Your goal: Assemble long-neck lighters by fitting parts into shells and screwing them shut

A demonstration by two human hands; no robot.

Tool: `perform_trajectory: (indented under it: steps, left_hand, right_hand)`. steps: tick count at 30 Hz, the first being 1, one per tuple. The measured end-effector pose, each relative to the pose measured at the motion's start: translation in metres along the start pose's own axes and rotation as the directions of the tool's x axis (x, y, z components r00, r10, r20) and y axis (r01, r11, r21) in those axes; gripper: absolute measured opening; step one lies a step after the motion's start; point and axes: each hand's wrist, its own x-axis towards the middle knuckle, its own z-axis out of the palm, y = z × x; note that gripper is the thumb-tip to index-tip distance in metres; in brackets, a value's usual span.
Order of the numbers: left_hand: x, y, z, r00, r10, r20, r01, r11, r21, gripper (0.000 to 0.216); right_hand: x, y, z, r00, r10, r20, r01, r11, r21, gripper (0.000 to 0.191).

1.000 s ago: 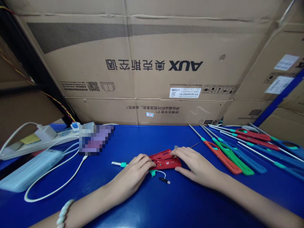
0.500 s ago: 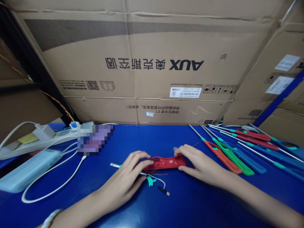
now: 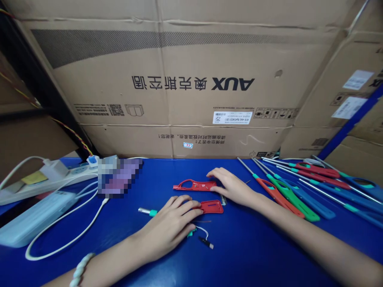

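Two halves of a red lighter handle shell lie apart on the blue table. My left hand (image 3: 176,217) has its fingers on the right-tapering near half (image 3: 213,207), whose other end they cover. Beyond it lies the far half (image 3: 196,185), inner side up, with a finger loop and small parts inside. My right hand (image 3: 230,185) is at that half's right end, thumb against it and fingers spread above. A metal lighter tube with a green collar (image 3: 153,213) runs beneath my left hand. By its fingertips are a small green piece (image 3: 191,232) and a black igniter (image 3: 206,241) on white wire.
Several long lighters (image 3: 287,195) in orange, green, blue and red lie at the right. A power strip (image 3: 74,171), a light-blue power bank (image 3: 38,217) and a white cable (image 3: 74,239) occupy the left. A large cardboard box (image 3: 167,99) stands along the back edge.
The red shell has come apart into two halves. My right hand has moved up and away with one half, while my left hand has shifted right with the other.
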Motion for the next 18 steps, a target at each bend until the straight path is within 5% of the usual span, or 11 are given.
perform_trajectory:
  steps: [9, 18]
  left_hand:
    - [0.007, -0.003, 0.001, 0.998, 0.021, -0.056, -0.02, 1.0, 0.018, 0.025]
    - [0.037, 0.016, 0.009, 0.995, 0.082, -0.05, -0.073, 0.984, 0.16, 0.007]
  right_hand:
    - [-0.042, -0.006, -0.017, 0.992, -0.063, 0.107, 0.08, 0.984, -0.161, 0.023]
    - [-0.048, 0.002, -0.002, 0.982, -0.188, 0.029, 0.189, 0.947, -0.261, 0.021]
